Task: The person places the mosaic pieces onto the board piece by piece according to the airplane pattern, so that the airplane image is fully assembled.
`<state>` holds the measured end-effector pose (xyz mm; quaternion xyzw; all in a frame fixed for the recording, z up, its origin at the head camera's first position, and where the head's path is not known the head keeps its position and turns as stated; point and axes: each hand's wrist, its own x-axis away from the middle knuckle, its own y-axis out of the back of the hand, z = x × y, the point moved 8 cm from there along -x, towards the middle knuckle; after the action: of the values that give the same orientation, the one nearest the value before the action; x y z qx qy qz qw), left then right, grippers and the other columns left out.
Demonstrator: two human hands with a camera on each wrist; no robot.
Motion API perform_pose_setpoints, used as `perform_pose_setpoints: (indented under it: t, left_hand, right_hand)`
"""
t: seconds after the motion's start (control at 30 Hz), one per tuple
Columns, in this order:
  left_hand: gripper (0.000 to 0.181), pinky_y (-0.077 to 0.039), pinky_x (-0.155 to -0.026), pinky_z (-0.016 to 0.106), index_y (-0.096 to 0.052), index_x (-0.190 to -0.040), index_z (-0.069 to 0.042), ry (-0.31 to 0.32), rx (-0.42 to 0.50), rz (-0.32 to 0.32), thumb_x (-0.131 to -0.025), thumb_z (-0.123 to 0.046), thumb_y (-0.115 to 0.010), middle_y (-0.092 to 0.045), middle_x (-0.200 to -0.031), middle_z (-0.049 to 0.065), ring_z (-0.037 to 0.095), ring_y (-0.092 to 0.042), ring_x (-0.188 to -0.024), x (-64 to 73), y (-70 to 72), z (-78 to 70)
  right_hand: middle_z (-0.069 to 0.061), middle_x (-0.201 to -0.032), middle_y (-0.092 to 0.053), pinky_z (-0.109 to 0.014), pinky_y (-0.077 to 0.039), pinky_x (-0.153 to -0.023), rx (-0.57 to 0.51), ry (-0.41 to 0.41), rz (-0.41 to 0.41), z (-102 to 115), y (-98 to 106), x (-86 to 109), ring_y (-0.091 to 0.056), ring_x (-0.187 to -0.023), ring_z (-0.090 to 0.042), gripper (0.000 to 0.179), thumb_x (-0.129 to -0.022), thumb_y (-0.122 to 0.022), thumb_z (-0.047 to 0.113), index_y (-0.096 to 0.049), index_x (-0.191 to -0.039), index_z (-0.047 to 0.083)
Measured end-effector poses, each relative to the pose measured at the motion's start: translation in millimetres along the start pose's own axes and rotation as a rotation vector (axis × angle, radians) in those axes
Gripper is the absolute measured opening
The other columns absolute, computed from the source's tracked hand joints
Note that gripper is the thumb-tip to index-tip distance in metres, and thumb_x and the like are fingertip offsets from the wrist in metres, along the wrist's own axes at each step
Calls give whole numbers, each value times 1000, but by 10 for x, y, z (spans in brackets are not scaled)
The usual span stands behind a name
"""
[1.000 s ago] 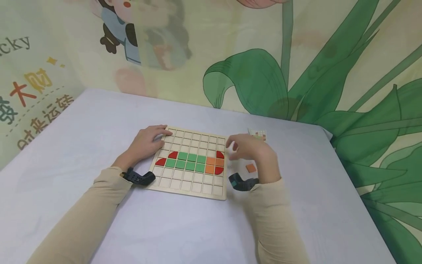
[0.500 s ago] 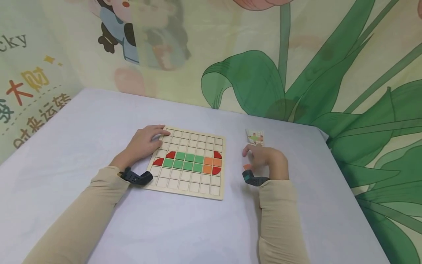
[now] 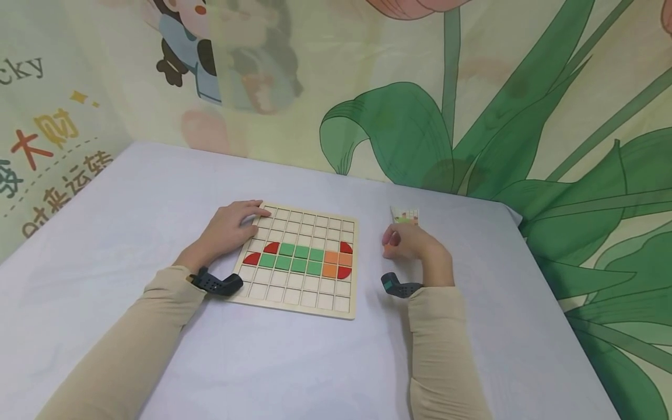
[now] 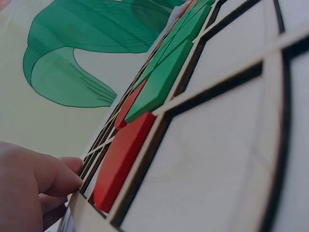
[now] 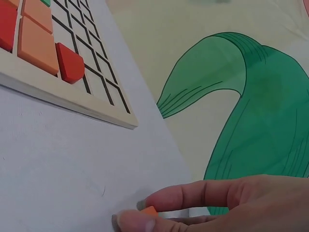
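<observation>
A wooden grid board (image 3: 294,296) lies on the table, with green square tiles (image 3: 299,265), orange square tiles (image 3: 330,270) and red quarter-round tiles (image 3: 252,258) set in its middle rows. My left hand (image 3: 227,226) rests at the board's left edge, fingers relaxed along the far left corner. To the right of the board, my right hand (image 3: 412,242) pinches a loose orange tile (image 5: 150,211) between thumb and fingers, low over the table. Most of that tile is hidden by the fingertips.
Just beyond my right hand lies a small pattern card (image 3: 405,216) printed with a coloured grid. White cloth covers the table (image 3: 252,361). Behind its far edge hangs a printed curtain (image 3: 294,134) with large leaves. Each wrist wears a dark camera mount (image 3: 216,283).
My right hand has moved away from the board's right edge to the loose orange tile and now pinches it. My left hand stays at the board's edge.
</observation>
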<state>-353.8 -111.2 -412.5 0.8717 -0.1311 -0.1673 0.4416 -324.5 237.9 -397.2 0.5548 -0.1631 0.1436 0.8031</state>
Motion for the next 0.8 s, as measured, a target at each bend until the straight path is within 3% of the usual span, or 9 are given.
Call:
perform_pose_setpoints:
  t: [0.2,0.4,0.63,0.8]
  left_hand:
    - [42,-22,-112,59,-61,-125,-14,-6,-11,0,-85,-14,-50,-44,-146,13,37,-35,-138,-8,0,-3]
    - [41,-21,-111,60,-61,-125,-14,7,-7,-4,-85,-13,-50,-45,-146,13,36,-35,-138,1,25,-15]
    - [41,-20,-112,60,-61,-125,-14,19,3,5,-86,-12,-49,-44,-147,13,36,-34,-138,10,23,-32]
    - [42,-19,-112,60,-60,-127,-14,16,-3,20,-87,-12,-48,-42,-148,13,36,-32,-139,8,17,-27]
  right_hand:
    - [-7,-95,-59,-31,-43,-77,-57,121,-103,130,76,-42,-52,-91,-23,17,-85,-71,18,-60,-96,13]
    - [-4,-95,-63,-32,-50,-77,-142,242,-241,574,126,-61,-58,-92,-21,15,-87,-69,19,-63,-99,13]
    - [2,-92,-65,-28,-52,-80,-153,408,-296,1232,-169,-51,-58,-86,-15,10,-90,-65,15,-65,-100,15]
    - [4,-91,-67,-24,-51,-76,-85,475,-347,1518,-365,-24,-57,-82,-11,11,-89,-66,16,-67,-100,16]
